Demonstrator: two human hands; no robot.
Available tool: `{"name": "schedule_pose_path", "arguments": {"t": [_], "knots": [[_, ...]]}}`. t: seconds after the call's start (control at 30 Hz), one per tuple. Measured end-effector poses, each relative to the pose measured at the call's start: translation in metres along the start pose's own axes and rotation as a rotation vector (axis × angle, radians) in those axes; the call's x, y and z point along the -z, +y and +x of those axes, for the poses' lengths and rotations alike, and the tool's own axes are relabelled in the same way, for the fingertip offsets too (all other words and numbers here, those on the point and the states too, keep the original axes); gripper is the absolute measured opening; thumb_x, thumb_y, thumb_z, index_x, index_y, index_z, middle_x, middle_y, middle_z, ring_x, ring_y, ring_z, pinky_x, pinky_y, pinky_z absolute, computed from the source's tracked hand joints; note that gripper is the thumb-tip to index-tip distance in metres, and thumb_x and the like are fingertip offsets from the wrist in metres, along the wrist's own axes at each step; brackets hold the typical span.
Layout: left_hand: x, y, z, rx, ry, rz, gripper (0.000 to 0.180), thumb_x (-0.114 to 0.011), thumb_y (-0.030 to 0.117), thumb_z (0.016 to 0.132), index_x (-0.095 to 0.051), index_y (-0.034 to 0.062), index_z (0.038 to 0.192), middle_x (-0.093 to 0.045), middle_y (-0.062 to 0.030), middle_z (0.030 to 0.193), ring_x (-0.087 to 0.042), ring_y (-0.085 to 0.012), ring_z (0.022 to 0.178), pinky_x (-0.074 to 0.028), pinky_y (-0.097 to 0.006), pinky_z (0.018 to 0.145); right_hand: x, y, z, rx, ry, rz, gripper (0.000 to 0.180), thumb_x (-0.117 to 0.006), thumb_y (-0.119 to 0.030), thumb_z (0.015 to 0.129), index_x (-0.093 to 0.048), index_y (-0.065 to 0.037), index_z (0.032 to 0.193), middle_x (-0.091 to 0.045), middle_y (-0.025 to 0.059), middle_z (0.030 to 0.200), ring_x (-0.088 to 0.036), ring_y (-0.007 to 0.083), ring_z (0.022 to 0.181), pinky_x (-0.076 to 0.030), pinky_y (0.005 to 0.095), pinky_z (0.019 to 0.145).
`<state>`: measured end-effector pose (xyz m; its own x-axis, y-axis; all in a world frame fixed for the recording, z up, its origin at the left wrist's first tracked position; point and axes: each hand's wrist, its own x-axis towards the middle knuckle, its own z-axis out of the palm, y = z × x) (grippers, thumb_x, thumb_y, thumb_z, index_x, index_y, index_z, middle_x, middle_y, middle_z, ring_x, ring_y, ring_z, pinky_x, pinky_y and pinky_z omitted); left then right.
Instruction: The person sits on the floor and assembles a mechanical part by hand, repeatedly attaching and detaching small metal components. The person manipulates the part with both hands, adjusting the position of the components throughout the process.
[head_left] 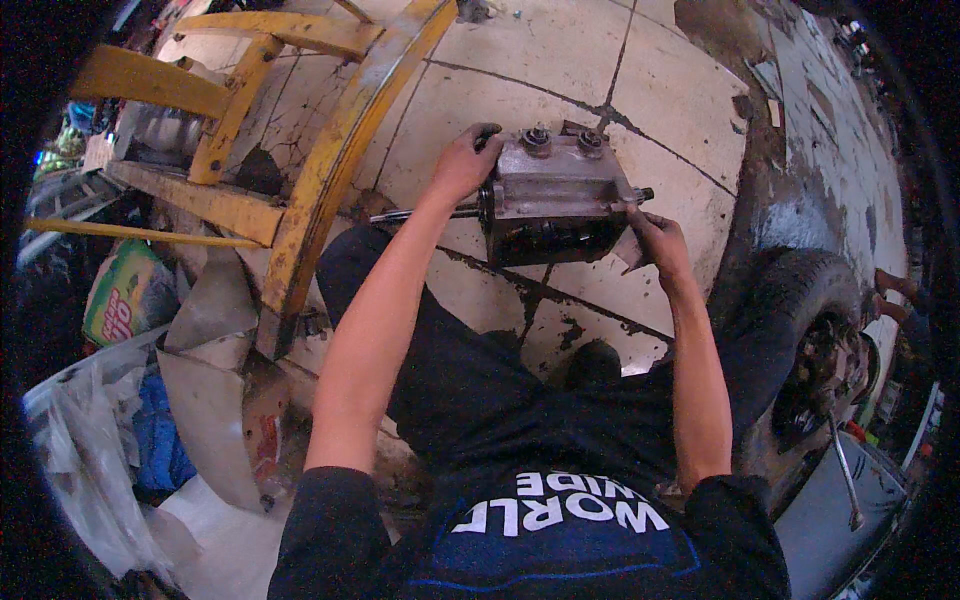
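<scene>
Left hand point(468, 165) and right hand point(656, 243) hold a metal box point(555, 185) above the lap

The person sits low, with knees apart, and the metal box is in front of the body, between the two hands. It is grey on the top and dark on the side which is nearer to the person. On its top stand two round caps point(536, 141), near the far edge. From its left end comes a long thin shaft point(425, 213), which passes behind the left forearm; at the right end there is a short shaft point(643, 194).

The left hand is grasping the upper left corner of the box, with its fingers bent over the edge; the fingertips look dark with dirt. The right hand is grasping the right end, just below the short shaft, but some of its fingers are hidden, so their exact position I cannot tell. Also I cannot tell if the box touches the floor point(690, 110) or is lifted from it. This floor has pale tiles with dark, dirty joints.

At the left is a yellow frame point(345, 150) with worn paint, well apart from the box. Nearer to the body, on the same side, are a bent cardboard piece point(208, 330) and clear plastic point(75, 440). At the right of the person stands a black tyre point(808, 275), and near it a thin metal rod point(845, 470) lies slantwise.
</scene>
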<state>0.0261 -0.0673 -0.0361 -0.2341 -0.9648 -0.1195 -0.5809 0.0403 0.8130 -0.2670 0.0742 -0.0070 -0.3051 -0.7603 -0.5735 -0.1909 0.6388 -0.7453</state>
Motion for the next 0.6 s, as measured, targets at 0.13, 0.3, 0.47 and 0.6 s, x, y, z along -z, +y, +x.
{"name": "schedule_pose_path", "arguments": {"t": [0.13, 0.3, 0.47, 0.6], "knots": [[-0.004, -0.002, 0.005, 0.018, 0.007, -0.050, 0.042, -0.057, 0.034, 0.093, -0.061, 0.0026, 0.120, -0.066, -0.0200, 0.113, -0.063, -0.0311, 0.107, -0.048, -0.036, 0.091, 0.009, -0.009, 0.004, -0.033, -0.075, -0.059, 0.053, -0.069, -0.049, 0.084, -0.069, 0.001, 0.101, -0.065, 0.0061, 0.081, -0.058, 0.0146, 0.064, -0.048, 0.0280, 0.058], [-0.001, -0.027, 0.006, 0.238, 0.074, -0.325, 0.039, -0.055, 0.030, 0.095, -0.061, -0.0008, 0.117, -0.068, -0.0178, 0.108, -0.065, -0.0278, 0.098, -0.049, -0.035, 0.086, 0.001, -0.006, 0.005, -0.026, -0.048, 0.031, 0.050, -0.068, -0.047, 0.084, -0.069, 0.000, 0.100, -0.064, 0.0055, 0.079, -0.058, 0.0155, 0.064, -0.049, 0.0289, 0.054], [0.013, -0.015, -0.016, 0.333, 0.178, -0.602, 0.040, -0.055, 0.033, 0.095, -0.061, -0.0011, 0.115, -0.068, -0.0147, 0.102, -0.065, -0.0228, 0.090, -0.050, -0.033, 0.079, 0.001, 0.000, -0.001, 0.038, 0.077, -0.084, 0.046, -0.068, -0.045, 0.086, -0.070, -0.001, 0.101, -0.063, 0.0036, 0.078, -0.057, 0.0141, 0.066, -0.047, 0.0272, 0.059], [0.014, -0.019, -0.034, 0.400, 0.269, -0.289, 0.050, -0.060, 0.043, 0.092, -0.059, -0.0017, 0.115, -0.068, -0.0145, 0.098, -0.066, -0.0213, 0.088, -0.051, -0.032, 0.075, 0.010, -0.015, 0.007, 0.208, 0.170, -0.147, 0.044, -0.065, -0.042, 0.089, -0.070, -0.001, 0.105, -0.063, 0.0032, 0.077, -0.057, 0.0127, 0.067, -0.046, 0.0267, 0.063]]}}
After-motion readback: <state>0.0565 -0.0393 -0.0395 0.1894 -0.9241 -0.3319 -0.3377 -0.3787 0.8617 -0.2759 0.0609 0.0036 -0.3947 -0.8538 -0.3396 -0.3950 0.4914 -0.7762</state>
